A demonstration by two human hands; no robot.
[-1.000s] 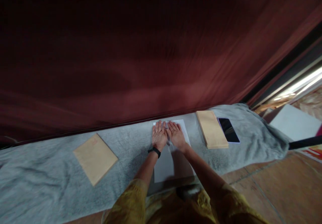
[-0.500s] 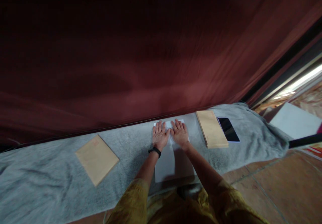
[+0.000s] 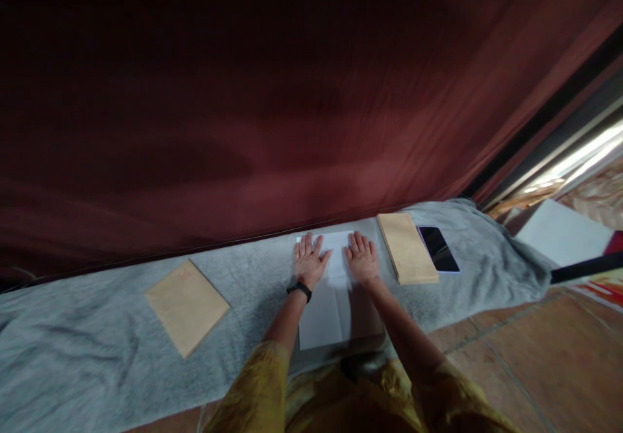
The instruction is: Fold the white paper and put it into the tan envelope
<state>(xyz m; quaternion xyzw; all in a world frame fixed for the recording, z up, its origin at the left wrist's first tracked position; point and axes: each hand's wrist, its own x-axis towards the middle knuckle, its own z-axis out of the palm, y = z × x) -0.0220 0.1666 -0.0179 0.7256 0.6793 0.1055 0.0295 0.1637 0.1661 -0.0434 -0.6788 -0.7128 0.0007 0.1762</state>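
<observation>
1. White paper (image 3: 335, 303) lies flat on the grey blanket (image 3: 97, 342), right in front of the person, its long axis running away from the body toward the red curtain (image 3: 243, 128).
2. Left hand (image 3: 308, 261) rests palm down on the far left part of the paper, fingers spread and flat; it grips nothing, only presses. A black wristband (image 3: 298, 289) sits on that wrist.
3. Right hand (image 3: 362, 259) is likewise palm down on the far right part, fingers splayed and flat, nothing pinched.
4. The hands are apart, with bare paper between them. Both sit at the far end of the sheet, about equally near it; the near end lies under the forearms, toward the body.
5. A faint lengthwise line or shadow edge runs down the sheet's middle; I can't tell whether it is a fold.
6. A stack of brown envelopes (image 3: 407, 248) lies just right of the right hand, near but not touching it; a phone (image 3: 439, 248) lies just beyond the stack.
7. A single brown envelope (image 3: 187, 306) lies well to the left, apart from both hands.
</observation>
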